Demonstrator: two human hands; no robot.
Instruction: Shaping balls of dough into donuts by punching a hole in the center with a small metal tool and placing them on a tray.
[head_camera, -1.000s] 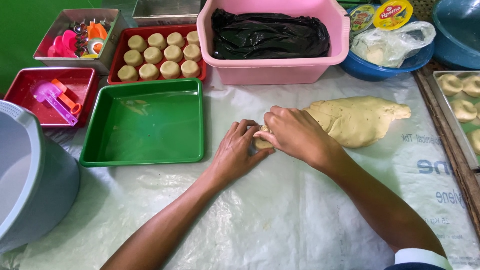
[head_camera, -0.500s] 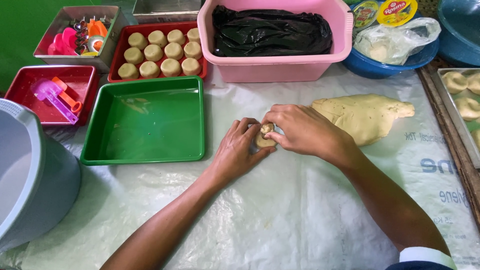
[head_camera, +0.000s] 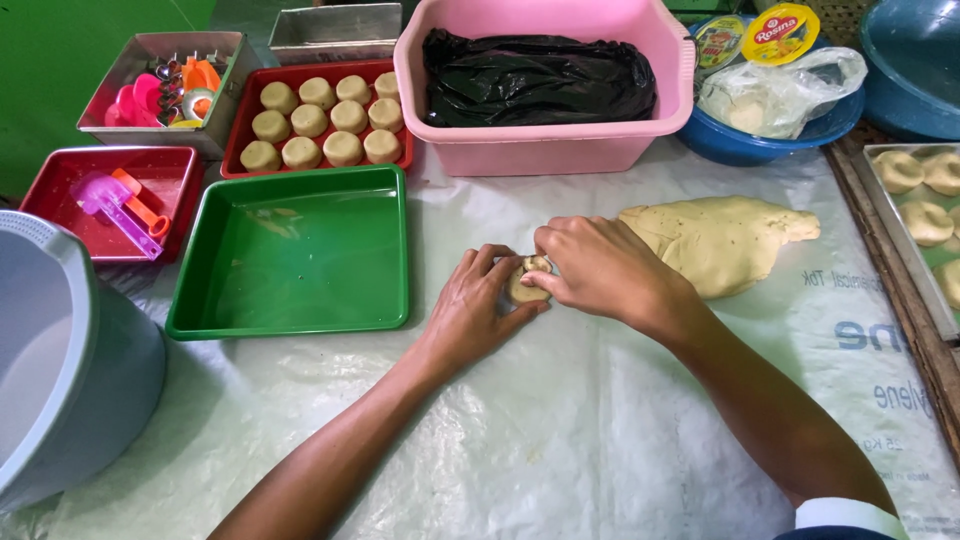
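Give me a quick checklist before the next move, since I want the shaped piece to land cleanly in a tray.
1. Small dough piece gripped between left hand and right hand: ok.
2. Piece fully shaped: cannot tell, the fingers cover most of it.
3. Green tray has free space: ok, nothing sits in it.
4. Red tray of shaped pieces has free space: not ok, nearly full.
5. Large dough mass close to the right hand: ok.
6. Plastic sheet lying flat under the hands: ok.
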